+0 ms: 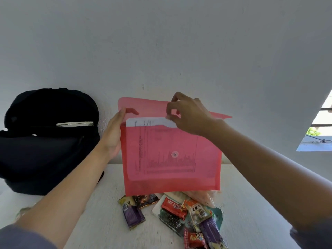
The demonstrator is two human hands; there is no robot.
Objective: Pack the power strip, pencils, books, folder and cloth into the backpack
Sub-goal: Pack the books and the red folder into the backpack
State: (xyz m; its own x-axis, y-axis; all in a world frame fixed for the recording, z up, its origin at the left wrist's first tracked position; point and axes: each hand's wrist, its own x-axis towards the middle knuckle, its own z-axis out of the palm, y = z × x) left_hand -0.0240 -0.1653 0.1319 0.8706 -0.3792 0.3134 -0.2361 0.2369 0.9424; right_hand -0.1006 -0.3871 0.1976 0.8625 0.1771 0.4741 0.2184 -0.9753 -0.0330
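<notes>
**Both arms out, red folder upright between my hands**

Grey sleeves (pixel 21 238) sit at the near corners of my view, and my bare forearms run from them toward the middle of the scene.

Just beyond them, on the near part of the white table (pixel 251 203), lies a loose heap of snack packets (pixel 179 212) in purple, red, yellow and teal, some overlapping.

Above that heap I hold the red folder (pixel 170 159) upright, its bottom edge right over the far packets. It is translucent, so the printed lines of the paper (pixel 149 122) inside show through. The sheet's white top edge sticks out of the pocket mouth. The flap (pixel 143 105) stands open, raised behind the pocket, and the snap button (pixel 174 154) on the front is unfastened.

My left hand (pixel 112 135) grips the folder's left edge, palm against the side, and my fingers show as a dark shape through the flap. My right hand (pixel 188 115) is curled at the pocket mouth, thumb and forefinger pinching the paper at its top edge.

On the left, farther back, the black backpack (pixel 45 146) stands on the table against the wall (pixel 161 42), well apart from the folder. Its top is open and the pale edge of a book (pixel 75 124) shows inside.

At the far right a barred window (pixel 319 130) lets in daylight.
</notes>
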